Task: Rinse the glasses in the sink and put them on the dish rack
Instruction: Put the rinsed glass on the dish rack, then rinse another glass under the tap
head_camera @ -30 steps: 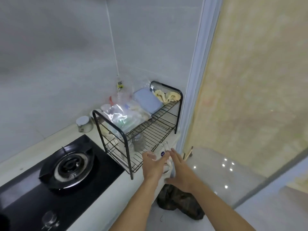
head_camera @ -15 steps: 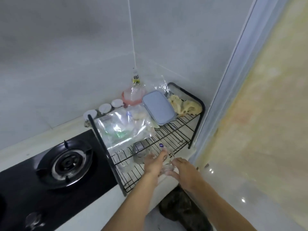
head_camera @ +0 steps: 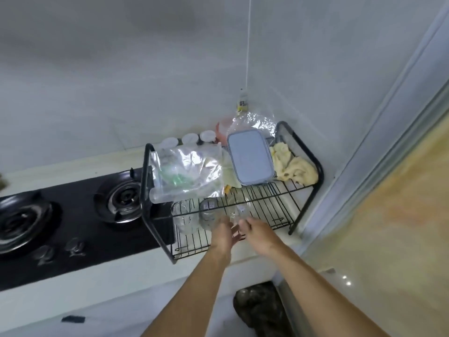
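Note:
A black wire dish rack (head_camera: 305, 190) stands on the counter in the corner. Two clear glasses (head_camera: 184, 221) (head_camera: 209, 215) sit on its lower shelf, at the left. A third clear glass (head_camera: 239, 211), blurred, is just right of them at the shelf's front. My left hand (head_camera: 223, 237) and my right hand (head_camera: 261, 233) meet at its near side, fingertips on it. No sink is in view.
The rack's upper shelf holds clear plastic bags (head_camera: 187, 175), a grey-blue lidded box (head_camera: 250, 158) and a yellow cloth (head_camera: 295, 167). A black gas hob (head_camera: 73, 215) lies left of the rack. A dark bundle (head_camera: 261, 310) sits on the floor below. A door frame (head_camera: 379, 142) rises on the right.
My view has shifted closer and more over the rack. Both hands have carried the glass forward from the rack's front edge into the lower shelf beside the two glasses.

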Available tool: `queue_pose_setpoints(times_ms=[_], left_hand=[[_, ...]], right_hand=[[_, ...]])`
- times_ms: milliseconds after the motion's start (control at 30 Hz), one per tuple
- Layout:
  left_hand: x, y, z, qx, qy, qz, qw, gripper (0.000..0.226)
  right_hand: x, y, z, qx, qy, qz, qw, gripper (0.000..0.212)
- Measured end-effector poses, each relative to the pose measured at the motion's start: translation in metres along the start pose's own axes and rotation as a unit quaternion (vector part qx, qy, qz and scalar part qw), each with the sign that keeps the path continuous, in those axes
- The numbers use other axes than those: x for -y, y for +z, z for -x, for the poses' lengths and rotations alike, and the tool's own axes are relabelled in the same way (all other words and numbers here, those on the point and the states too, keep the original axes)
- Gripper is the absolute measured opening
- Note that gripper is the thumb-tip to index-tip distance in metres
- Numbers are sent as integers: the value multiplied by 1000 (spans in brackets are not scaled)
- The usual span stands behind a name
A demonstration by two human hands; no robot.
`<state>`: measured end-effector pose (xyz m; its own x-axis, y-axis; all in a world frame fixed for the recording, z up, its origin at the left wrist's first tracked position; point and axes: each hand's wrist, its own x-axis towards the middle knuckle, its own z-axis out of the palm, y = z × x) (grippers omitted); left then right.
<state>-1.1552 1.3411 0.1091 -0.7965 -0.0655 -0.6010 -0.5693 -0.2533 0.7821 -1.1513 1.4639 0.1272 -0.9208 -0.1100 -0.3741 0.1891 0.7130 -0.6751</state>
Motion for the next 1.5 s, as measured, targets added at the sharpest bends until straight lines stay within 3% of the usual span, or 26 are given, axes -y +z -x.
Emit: queue_pose_setpoints(times_ms=[300, 467, 667, 767, 867, 933, 1033, 1133, 1300, 1500], left_hand=[[4, 16, -23, -11, 27, -25, 999, 38], [7, 16, -28, -28, 36, -41, 998, 23], [-2, 11, -16, -46, 72, -127, 988, 22], [-7, 5, -6, -49, 125, -252, 958, 26], [-3, -8, 1, -70, 197, -365, 907, 42], [0, -18, 9, -75, 243, -422, 870, 50], [2, -40, 24, -72, 295, -467, 830, 50], [9, -80, 44, -66, 319, -484, 812, 53], [29, -169, 102, -126, 300, -476, 817, 51], [64, -289, 195, -237, 267, -419, 835, 52]], right_hand=[[0, 5, -54, 23, 34, -22, 999, 47], [-1, 7, -59, 12, 36, -44, 998, 46], [-6, 11, -52, -12, 34, -68, 997, 38], [-3, 11, -38, -77, 33, -69, 994, 31], [0, 14, -16, -165, -40, -21, 985, 22], [3, 18, -5, -178, -99, 22, 979, 17], [12, 26, 8, -154, -171, 79, 970, 18], [28, 46, 23, -89, -200, 89, 972, 29], [67, 101, 63, -17, -242, 74, 967, 45], [139, 204, 123, 51, -314, 100, 943, 45]])
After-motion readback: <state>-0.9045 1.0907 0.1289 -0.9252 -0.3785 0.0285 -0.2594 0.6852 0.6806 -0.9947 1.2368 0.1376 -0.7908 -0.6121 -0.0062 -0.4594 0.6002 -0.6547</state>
